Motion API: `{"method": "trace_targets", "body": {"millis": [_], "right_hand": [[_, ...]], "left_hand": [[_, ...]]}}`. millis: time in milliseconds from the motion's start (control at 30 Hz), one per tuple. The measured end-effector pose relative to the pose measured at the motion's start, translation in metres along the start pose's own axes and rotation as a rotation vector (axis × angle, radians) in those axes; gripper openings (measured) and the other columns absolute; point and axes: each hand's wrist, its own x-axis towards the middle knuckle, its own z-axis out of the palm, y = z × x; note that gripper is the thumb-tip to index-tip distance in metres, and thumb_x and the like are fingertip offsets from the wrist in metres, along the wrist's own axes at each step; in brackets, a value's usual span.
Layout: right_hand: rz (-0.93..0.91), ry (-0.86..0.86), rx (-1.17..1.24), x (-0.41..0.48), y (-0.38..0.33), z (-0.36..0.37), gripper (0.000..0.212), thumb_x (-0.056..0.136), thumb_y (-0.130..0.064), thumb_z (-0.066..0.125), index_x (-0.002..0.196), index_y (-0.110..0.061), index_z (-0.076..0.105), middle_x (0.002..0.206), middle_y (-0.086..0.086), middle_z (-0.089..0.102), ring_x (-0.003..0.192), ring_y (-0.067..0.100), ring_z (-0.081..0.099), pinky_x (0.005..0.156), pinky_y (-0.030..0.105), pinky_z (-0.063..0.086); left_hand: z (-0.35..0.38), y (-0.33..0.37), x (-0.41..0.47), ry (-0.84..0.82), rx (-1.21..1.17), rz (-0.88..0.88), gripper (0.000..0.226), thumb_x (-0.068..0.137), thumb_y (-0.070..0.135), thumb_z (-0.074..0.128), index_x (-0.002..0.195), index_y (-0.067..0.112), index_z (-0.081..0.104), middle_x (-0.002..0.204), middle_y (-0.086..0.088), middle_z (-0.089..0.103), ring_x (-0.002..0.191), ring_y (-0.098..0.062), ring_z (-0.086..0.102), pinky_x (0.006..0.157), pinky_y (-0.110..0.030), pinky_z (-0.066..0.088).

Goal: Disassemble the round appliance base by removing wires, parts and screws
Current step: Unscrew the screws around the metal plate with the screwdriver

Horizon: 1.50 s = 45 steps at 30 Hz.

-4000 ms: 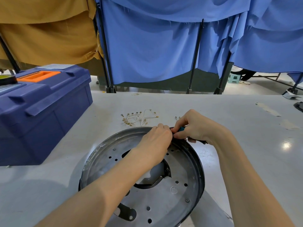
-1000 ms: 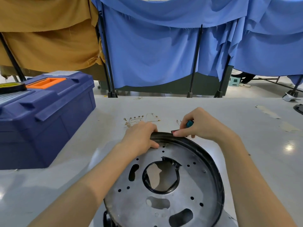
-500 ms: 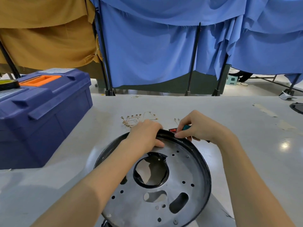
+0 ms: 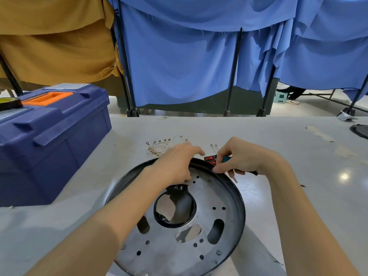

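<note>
Two hands meet at the far edge of the round black-rimmed metal appliance base point(image 4: 219, 226) on the grey desk point(image 4: 298, 156). Left hand point(image 4: 179, 162): grip curled over the rim. Right hand point(image 4: 245, 158): grip closed round a teal-handled tool point(image 4: 226, 159), fingertips beside two red rocker switches point(image 4: 210, 158).
</note>
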Motion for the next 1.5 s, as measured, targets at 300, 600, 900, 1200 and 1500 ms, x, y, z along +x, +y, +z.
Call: {"method": "trace_targets", "body": {"millis": [300,600,900,1200,1500], "right_hand": [[0.028,-0.097,-0.017,-0.008,0.001,-0.011,0.023,0.072,-0.032,0.083,0.068,-0.012,0.073,0.051,-0.002,0.064,0.042,0.012,0.048,0.048,0.023,0.042],[-0.054,0.088,-0.024,0.010,0.002,0.006,0.015,0.080,-0.024,0.077,0.070,-0.014,0.073,0.072,0.016,0.068,0.046,0.011,0.046,0.052,0.027,0.043],[-0.028,0.084,-0.066,0.009,0.008,0.001,0.009,0.079,-0.026,0.077,0.081,-0.017,0.075,0.080,0.012,0.068,0.051,0.018,0.051,0.060,0.036,0.052],[-0.280,0.846,0.388,-0.002,-0.012,-0.019,0.012,0.096,-0.012,0.056,0.101,-0.010,0.066,0.079,0.004,0.070,0.060,0.003,0.061,0.055,0.014,0.048],[-0.424,0.667,0.977,0.006,-0.028,-0.002,0.015,0.103,-0.015,0.042,0.108,-0.004,0.050,0.095,0.017,0.062,0.087,0.031,0.073,0.076,0.043,0.060]], "left_hand": [[0.006,-0.010,0.006,0.185,0.291,-0.097,0.016,0.094,0.025,0.060,0.106,0.014,0.061,0.101,-0.007,0.062,0.095,-0.027,0.060,0.067,-0.032,0.036],[0.000,-0.013,0.003,0.185,0.234,-0.187,0.020,0.083,-0.005,0.056,0.091,0.013,0.050,0.086,-0.005,0.048,0.081,-0.026,0.047,0.066,-0.034,0.035],[0.012,-0.025,0.006,0.186,-0.011,-0.138,0.020,0.093,0.022,0.060,0.112,0.019,0.066,0.110,-0.007,0.064,0.102,-0.027,0.057,0.072,-0.032,0.037],[0.022,-0.034,0.002,0.213,-0.111,-0.137,0.021,0.095,0.021,0.057,0.114,0.025,0.064,0.114,-0.008,0.060,0.107,-0.027,0.054,0.077,-0.033,0.040],[0.023,-0.037,0.000,0.247,-0.088,-0.120,0.021,0.091,0.015,0.060,0.108,0.026,0.067,0.107,-0.002,0.063,0.098,-0.021,0.054,0.072,-0.031,0.035]]}}
